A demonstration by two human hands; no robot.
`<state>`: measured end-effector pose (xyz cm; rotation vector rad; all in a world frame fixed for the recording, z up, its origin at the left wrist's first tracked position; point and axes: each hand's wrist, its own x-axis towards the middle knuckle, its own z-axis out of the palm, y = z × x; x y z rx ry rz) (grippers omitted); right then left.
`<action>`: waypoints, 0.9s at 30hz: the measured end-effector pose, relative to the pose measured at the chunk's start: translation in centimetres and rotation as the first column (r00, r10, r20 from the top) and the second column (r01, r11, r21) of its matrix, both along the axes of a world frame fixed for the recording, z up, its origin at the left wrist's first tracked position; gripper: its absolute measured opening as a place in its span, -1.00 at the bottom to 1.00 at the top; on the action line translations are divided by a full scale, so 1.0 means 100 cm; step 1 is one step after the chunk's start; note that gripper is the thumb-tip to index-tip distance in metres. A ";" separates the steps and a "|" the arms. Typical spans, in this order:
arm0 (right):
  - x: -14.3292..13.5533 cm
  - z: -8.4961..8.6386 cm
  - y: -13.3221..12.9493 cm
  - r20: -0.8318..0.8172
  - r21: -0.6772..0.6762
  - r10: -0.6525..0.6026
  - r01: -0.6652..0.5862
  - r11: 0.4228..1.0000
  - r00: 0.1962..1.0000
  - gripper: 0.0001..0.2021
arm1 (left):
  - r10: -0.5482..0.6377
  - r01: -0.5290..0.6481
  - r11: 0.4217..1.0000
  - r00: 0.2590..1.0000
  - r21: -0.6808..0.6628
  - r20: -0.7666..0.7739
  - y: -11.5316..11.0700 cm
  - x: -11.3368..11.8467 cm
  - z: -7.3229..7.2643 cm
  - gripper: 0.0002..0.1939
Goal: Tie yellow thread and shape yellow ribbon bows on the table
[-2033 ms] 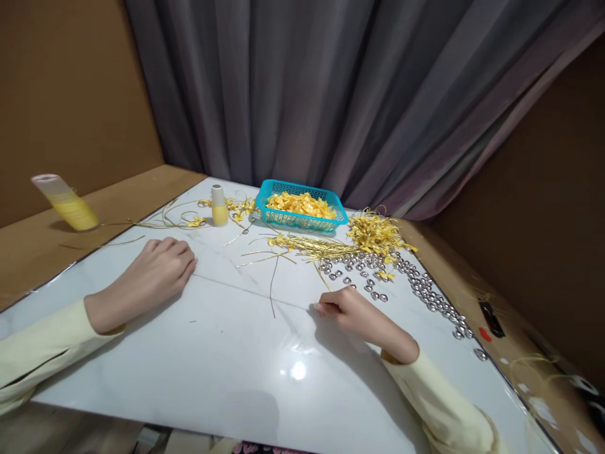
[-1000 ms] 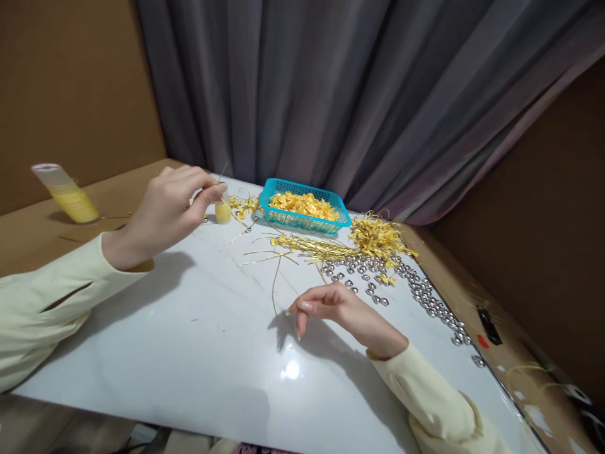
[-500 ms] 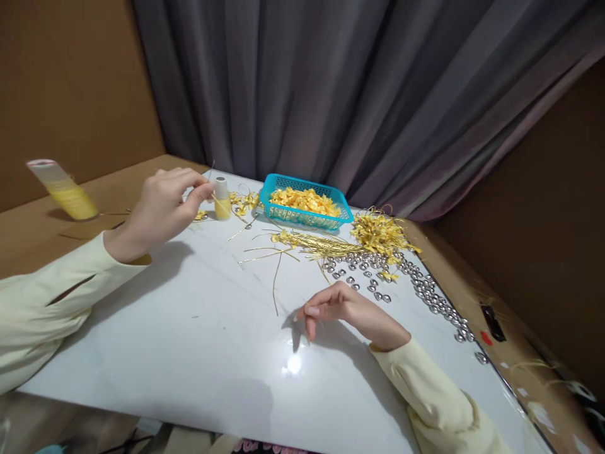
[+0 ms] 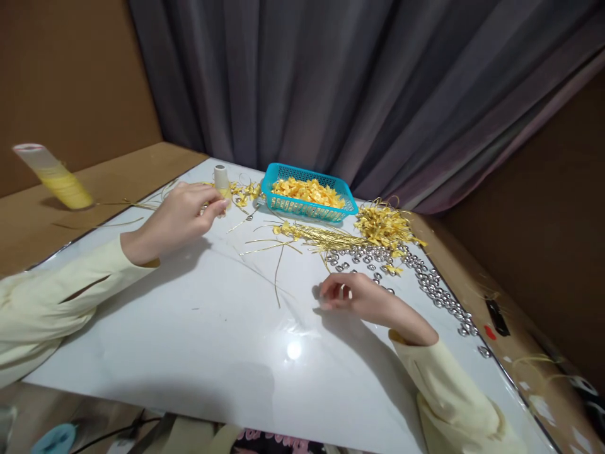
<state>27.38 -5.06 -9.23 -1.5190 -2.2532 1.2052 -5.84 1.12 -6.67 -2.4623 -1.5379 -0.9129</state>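
My left hand (image 4: 186, 216) hovers over the left part of the white table, its thumb and fingers pinched beside a small yellow thread cone (image 4: 220, 180); what the fingertips hold is too small to make out. Farther right, my right hand (image 4: 352, 294) is low above the table with curled, blurred fingers, and I cannot tell whether it holds anything. Thin gold cords (image 4: 277, 277) lie between the hands. Beyond them is a bundle of gold cords (image 4: 326, 237). Silver rings or beads (image 4: 428, 280) are scattered behind and right of my right hand.
A blue basket (image 4: 309, 210) of yellow bows stands at the back. To its right lies a pile of yellow bows with cords (image 4: 385, 224). A large yellow thread cone (image 4: 61, 183) leans at the far left. A black object (image 4: 497, 317) lies at the right.
My left hand has moved slightly right and down, nearer the small cone. My right hand has moved right and up, away from the middle. The view has shifted a little.
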 end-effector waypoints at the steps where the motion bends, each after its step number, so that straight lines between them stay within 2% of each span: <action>1: -0.003 -0.002 0.000 -0.006 0.068 -0.017 0.017 0.998 1.000 -0.93 | -0.005 0.005 1.000 1.000 -0.002 -0.001 0.000 0.000 0.000 -0.63; 4: -0.021 -0.014 -0.003 -0.087 0.218 -0.012 0.031 0.975 0.996 -0.95 | -0.015 0.015 1.000 1.000 -0.007 0.004 0.000 0.001 0.000 -0.63; 6: -0.035 -0.025 -0.005 -0.131 0.279 -0.002 0.039 0.960 0.991 -0.85 | -0.015 0.015 1.000 1.000 0.000 0.011 0.000 0.001 0.000 -0.63; 11: -0.059 -0.043 -0.004 -0.118 0.398 -0.008 0.055 0.916 0.993 -0.85 | 0.000 -0.001 1.000 0.999 0.029 0.034 -0.004 0.001 0.003 -0.63; 14: -0.060 -0.041 -0.002 -0.139 0.350 -0.031 0.078 0.933 0.990 -0.80 | 0.025 -0.028 0.998 0.998 0.057 0.050 -0.005 -0.002 0.007 -0.65; 18: -0.052 -0.033 -0.001 -0.223 0.195 -0.105 0.150 0.969 0.969 -0.81 | 0.072 -0.075 0.995 0.997 0.070 0.032 0.001 -0.010 0.011 -0.64; 22: -0.044 -0.025 0.000 -0.246 0.071 -0.163 0.185 0.980 0.956 -0.81 | 0.115 -0.115 0.987 0.993 0.112 0.005 0.007 -0.016 0.013 -0.61; 24: -0.040 -0.019 0.000 -0.219 0.034 -0.162 0.173 0.984 0.962 -0.83 | 0.129 -0.129 0.983 0.992 0.127 0.004 0.009 -0.018 0.014 -0.61; 27: -0.034 -0.010 0.000 -0.179 -0.011 -0.091 0.091 0.996 0.980 -0.83 | 0.168 -0.171 0.977 0.985 0.123 0.037 0.009 -0.022 0.017 -0.63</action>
